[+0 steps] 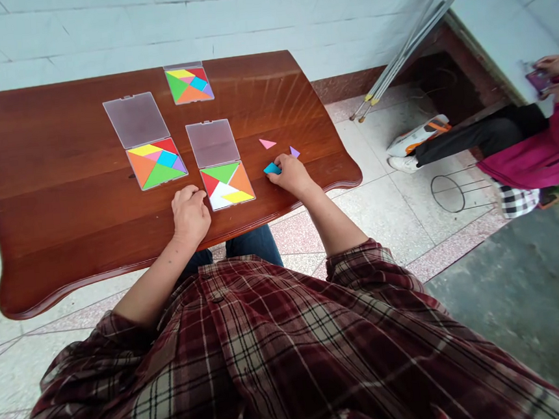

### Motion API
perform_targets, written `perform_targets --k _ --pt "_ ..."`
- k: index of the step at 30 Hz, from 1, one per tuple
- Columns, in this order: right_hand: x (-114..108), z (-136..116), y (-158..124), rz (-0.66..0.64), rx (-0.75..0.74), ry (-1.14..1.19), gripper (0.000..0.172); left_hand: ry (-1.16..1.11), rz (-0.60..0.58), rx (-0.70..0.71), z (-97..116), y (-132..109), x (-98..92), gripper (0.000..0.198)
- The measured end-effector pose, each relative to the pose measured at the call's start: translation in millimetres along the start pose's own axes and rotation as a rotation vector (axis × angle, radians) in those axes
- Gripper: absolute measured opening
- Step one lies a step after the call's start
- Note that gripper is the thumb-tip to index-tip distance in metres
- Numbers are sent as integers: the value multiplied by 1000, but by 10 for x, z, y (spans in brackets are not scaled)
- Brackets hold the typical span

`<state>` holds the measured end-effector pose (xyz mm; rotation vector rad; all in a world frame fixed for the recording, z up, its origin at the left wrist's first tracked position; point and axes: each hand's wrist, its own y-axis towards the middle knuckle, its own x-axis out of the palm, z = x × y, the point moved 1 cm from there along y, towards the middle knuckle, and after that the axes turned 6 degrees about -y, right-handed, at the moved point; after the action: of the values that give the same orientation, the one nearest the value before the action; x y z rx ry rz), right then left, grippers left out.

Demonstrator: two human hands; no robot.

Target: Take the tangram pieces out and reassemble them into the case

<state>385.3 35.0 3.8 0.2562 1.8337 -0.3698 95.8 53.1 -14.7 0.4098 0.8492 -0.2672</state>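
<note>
On the brown wooden table (pixel 65 215) lies an open tangram case (pixel 227 185), partly filled with green, red, orange and yellow pieces. My left hand (pixel 190 212) rests curled beside its left edge, holding nothing that shows. My right hand (pixel 290 173) is to its right, fingers pinched on a blue piece (pixel 272 168). A small purple triangle (pixel 294 151) lies just beyond my fingers and a pink triangle (pixel 267 143) lies farther back.
A second open case with a full puzzle (pixel 157 163) lies to the left, and a third filled case (pixel 189 85) sits near the table's far edge. To the right a seated person (pixel 538 141) in a magenta top holds a phone. Metal crutches (pixel 407 48) lean on the wall.
</note>
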Motion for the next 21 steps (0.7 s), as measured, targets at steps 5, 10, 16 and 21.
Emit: perform_targets --k 5,10,16,21 --pt "-15 -27 -62 41 -17 -7 32 1 31 26 -25 15 6 29" --pt "-81 72 -38 64 -38 74 30 -3 32 29 -39 28 4 27" --pt "-251 356 250 214 175 55 20 -10 44 40 -29 24 1 26" --pt "-233 426 484 109 243 13 12 3 51 52 -31 20 0 24"
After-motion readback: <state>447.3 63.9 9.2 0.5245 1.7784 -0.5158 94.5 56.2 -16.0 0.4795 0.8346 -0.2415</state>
